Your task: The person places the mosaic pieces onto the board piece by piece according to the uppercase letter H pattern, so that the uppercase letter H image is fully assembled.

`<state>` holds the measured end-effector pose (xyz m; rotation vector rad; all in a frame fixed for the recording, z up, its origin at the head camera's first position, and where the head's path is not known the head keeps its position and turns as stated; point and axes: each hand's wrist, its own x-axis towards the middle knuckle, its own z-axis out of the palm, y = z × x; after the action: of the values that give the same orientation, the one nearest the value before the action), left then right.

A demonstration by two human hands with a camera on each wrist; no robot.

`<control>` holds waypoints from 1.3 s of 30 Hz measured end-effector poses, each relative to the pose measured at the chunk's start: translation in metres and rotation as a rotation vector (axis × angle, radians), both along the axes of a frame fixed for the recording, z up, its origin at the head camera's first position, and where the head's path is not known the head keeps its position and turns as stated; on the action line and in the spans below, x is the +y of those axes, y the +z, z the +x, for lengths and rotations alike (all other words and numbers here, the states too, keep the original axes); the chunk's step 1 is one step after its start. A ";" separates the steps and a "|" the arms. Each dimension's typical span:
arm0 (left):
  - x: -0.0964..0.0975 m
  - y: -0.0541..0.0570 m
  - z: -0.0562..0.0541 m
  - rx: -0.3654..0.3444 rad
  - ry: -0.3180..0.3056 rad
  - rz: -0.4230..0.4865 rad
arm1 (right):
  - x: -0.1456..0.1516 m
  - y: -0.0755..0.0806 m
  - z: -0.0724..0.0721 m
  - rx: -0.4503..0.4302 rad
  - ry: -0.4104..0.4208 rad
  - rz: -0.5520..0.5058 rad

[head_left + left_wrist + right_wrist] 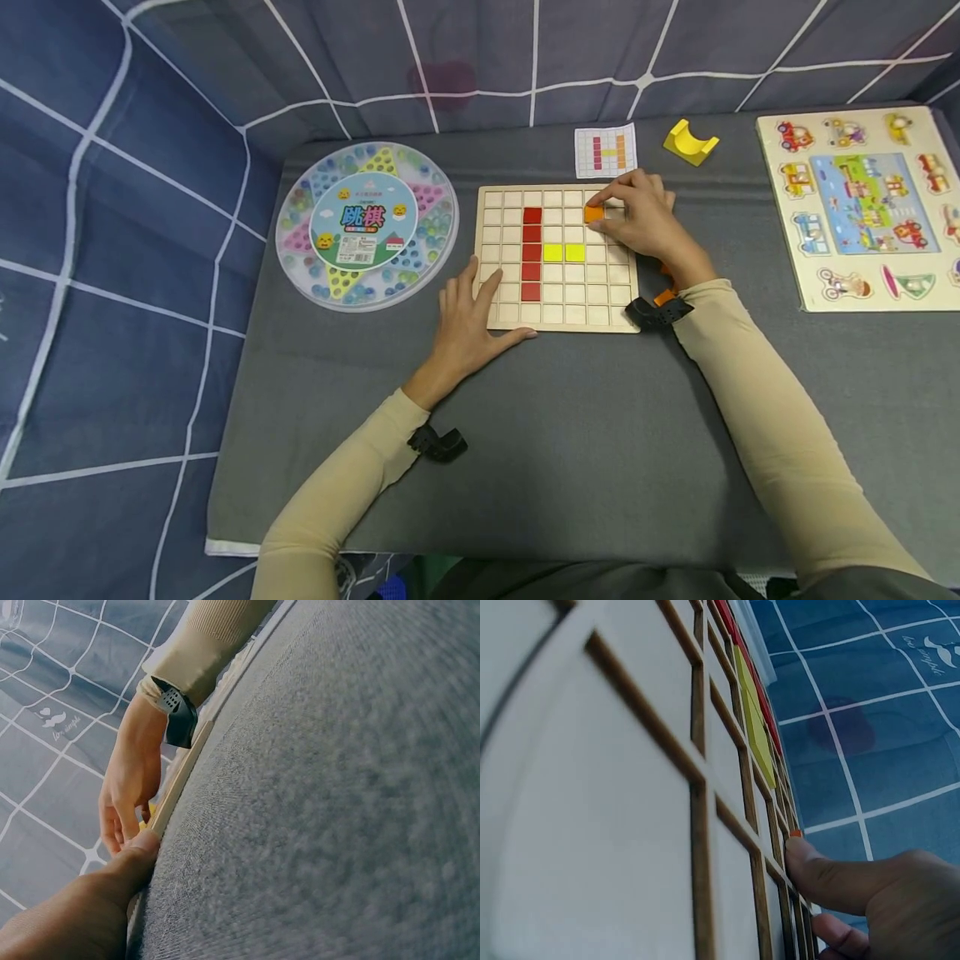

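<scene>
A wooden grid board (505, 312) lies on the grey cloth. Five red square tiles would be a column; the red tiles (531, 252) line up in one column, with two yellow tiles (564, 252) side by side to their right. Over a cell near the far right part of the grid, my right hand (643, 215) pinches an orange tile (593, 214) between thumb and index finger. The right wrist view shows the thumb (832, 877) at that orange tile's edge. My left hand (467, 325) rests with spread fingers at the board's near left corner, its thumb along the front edge.
Behind the board lies a printed pattern card (604, 152), with a yellow curved block (690, 143) beside it. More orange pieces (663, 297) sit partly hidden under the right wrist. A round Chinese checkers set (367, 292) lies left, a picture puzzle board (870, 283) right.
</scene>
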<state>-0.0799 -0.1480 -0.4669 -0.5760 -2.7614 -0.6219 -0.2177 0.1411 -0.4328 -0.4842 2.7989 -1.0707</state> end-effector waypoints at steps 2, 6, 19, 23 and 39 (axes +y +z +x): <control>0.000 0.000 -0.001 -0.002 0.001 -0.003 | 0.000 0.000 0.000 0.001 -0.005 0.001; 0.000 0.000 -0.001 -0.009 0.004 -0.009 | 0.002 0.000 -0.002 0.003 -0.004 -0.005; 0.001 0.002 -0.002 -0.003 0.006 -0.021 | 0.005 0.005 -0.003 -0.029 0.018 0.018; 0.001 0.002 -0.002 -0.004 0.007 -0.023 | 0.005 0.005 -0.004 -0.035 0.024 0.024; 0.000 0.001 0.000 -0.008 -0.002 -0.011 | 0.024 0.010 0.009 0.002 0.121 0.010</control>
<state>-0.0794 -0.1478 -0.4660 -0.5798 -2.7739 -0.6108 -0.2090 0.1652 -0.4231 -0.6442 2.7347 -1.0317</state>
